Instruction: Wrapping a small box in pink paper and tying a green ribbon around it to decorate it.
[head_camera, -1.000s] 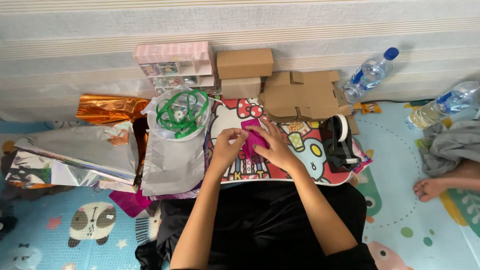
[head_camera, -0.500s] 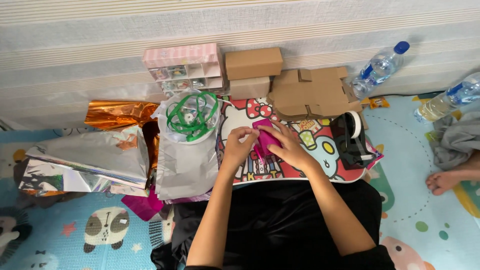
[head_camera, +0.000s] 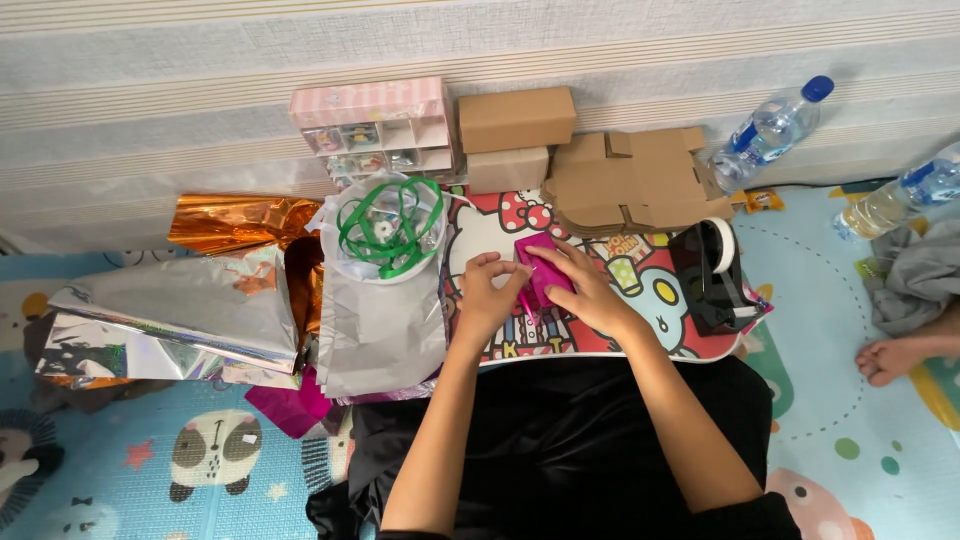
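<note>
hands, left (head_camera: 490, 295) and right (head_camera: 585, 290), each grip pinching small magenta wrapped box (head_camera: 540, 262) on cartoon lap tray (head_camera: 655, 300).

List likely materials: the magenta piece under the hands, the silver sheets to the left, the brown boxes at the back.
Magenta piece, pressed by left hand and right hand: likely metallic foil wrap, glossy sheen, sharp folds.
Silver sheets: probably foil or metallised film, mirror-like glare and creases.
Brown boxes: looks like kraft cardboard, matte, with cut flaps showing on the flat ones.

A striped pale wall (head_camera: 200, 60) rises behind a cartoon-printed blue floor mat (head_camera: 120, 470).
</note>
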